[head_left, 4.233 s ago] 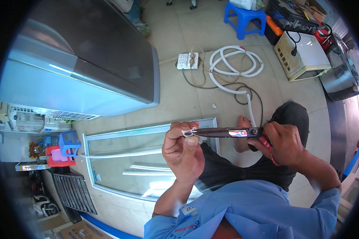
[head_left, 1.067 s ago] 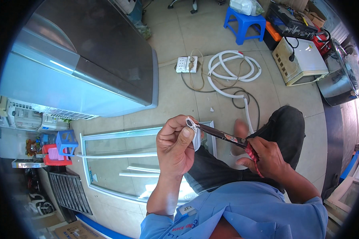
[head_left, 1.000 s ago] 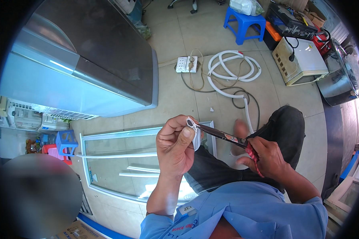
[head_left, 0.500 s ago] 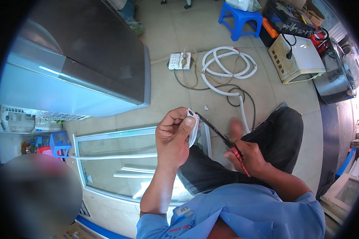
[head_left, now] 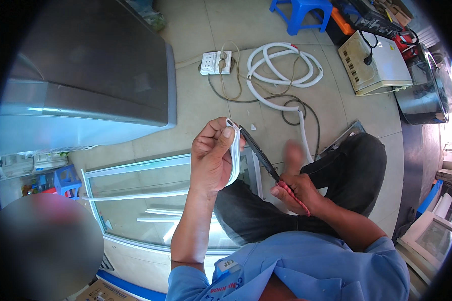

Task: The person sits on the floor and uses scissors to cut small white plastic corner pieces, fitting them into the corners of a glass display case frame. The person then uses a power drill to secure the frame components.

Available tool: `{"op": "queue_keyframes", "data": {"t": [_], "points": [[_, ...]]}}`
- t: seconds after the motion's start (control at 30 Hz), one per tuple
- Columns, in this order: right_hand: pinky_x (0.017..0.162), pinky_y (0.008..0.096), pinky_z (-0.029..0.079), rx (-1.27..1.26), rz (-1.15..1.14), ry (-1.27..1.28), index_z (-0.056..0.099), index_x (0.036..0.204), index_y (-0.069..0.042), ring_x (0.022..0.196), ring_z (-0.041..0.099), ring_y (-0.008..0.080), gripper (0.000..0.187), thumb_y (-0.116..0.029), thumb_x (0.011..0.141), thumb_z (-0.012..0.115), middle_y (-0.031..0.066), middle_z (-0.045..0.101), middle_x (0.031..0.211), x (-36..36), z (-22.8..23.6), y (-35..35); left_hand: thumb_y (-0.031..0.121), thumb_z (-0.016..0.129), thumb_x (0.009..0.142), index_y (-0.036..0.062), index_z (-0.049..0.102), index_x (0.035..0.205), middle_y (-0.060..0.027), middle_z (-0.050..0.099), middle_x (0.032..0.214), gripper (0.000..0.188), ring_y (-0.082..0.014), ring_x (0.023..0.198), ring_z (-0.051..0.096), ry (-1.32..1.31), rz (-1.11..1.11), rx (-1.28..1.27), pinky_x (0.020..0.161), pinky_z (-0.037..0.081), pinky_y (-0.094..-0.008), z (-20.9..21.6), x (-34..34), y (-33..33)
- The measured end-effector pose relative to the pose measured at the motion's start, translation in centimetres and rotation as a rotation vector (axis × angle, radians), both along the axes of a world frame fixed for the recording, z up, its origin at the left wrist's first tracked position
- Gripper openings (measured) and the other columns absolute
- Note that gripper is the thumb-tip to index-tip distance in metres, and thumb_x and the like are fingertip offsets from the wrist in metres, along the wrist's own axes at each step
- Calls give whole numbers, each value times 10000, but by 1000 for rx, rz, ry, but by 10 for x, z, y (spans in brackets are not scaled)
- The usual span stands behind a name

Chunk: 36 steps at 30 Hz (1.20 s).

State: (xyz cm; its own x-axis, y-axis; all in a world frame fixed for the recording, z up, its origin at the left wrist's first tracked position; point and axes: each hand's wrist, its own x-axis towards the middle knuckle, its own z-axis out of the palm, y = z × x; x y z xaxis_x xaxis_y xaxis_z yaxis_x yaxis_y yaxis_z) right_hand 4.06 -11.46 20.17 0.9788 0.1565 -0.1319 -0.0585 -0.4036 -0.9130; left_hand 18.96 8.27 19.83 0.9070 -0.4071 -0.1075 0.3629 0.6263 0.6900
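My left hand (head_left: 212, 158) is closed on a white rubber seal strip (head_left: 234, 160), its thumb pressed on the strip near the cut, hollow end. From that hand the strip bends down and runs left over a glass-panelled door frame (head_left: 135, 164). My right hand (head_left: 300, 193) is wrapped round the red handles of a pair of scissors (head_left: 262, 156) with long dark blades. The blade tips meet the strip's upper end beside my left fingers. How far apart the blades stand is hard to see.
Two loose white strips (head_left: 160, 219) lie on the glass. Beyond my hands are a coiled white hose (head_left: 256, 90), cables and a power strip (head_left: 209, 64). A grey refrigerator (head_left: 100, 65) stands left; a blue stool (head_left: 301, 17) and a white boxy appliance (head_left: 376, 65) sit far right.
The view has shifted, and my hands have risen slightly and moved left with the strip and scissors. The scissors stay at the strip's end, and both grips are unchanged.
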Motion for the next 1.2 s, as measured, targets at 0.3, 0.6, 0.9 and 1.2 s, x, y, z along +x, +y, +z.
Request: {"op": "queue_keyframes", "data": {"t": [0.3, 0.6, 0.9, 1.2], "points": [[625, 515, 516, -144, 93, 114, 512, 992, -5, 717, 629, 496, 428, -420, 960, 611, 247, 602, 750, -4, 9, -13, 15, 616, 958, -28, 616, 1133, -115, 705, 929, 181, -179, 785, 690, 819, -178, 243, 715, 591, -299, -44, 45, 17], [605, 496, 513, -227, 25, 0, 514, 998, -39, 699, 640, 445, 437, -444, 925, 660, 203, 599, 739, -12, 10, -9, 48, 590, 980, -19, 611, 1158, -130, 707, 937, 191, -219, 774, 706, 291, -70, -15, 704, 603, -300, -13, -6, 13], [563, 494, 505, -213, 53, 6, 508, 985, -35, 656, 634, 446, 476, -474, 904, 676, 187, 588, 702, -19, 16, -9, 105, 554, 1007, -1, 600, 1160, -168, 680, 1075, 192, -251, 841, 713, 529, -189, -182, 750, 602, -346, -13, -11, 22], [532, 467, 501, -242, 48, -122, 513, 935, -36, 616, 635, 409, 489, -491, 892, 686, 170, 581, 680, -27, 19, -6, 101, 556, 1004, 7, 596, 1161, -178, 675, 1105, 187, -263, 852, 719, 44, -221, -293, 758, 616, -362, 18, -25, 10]]}}
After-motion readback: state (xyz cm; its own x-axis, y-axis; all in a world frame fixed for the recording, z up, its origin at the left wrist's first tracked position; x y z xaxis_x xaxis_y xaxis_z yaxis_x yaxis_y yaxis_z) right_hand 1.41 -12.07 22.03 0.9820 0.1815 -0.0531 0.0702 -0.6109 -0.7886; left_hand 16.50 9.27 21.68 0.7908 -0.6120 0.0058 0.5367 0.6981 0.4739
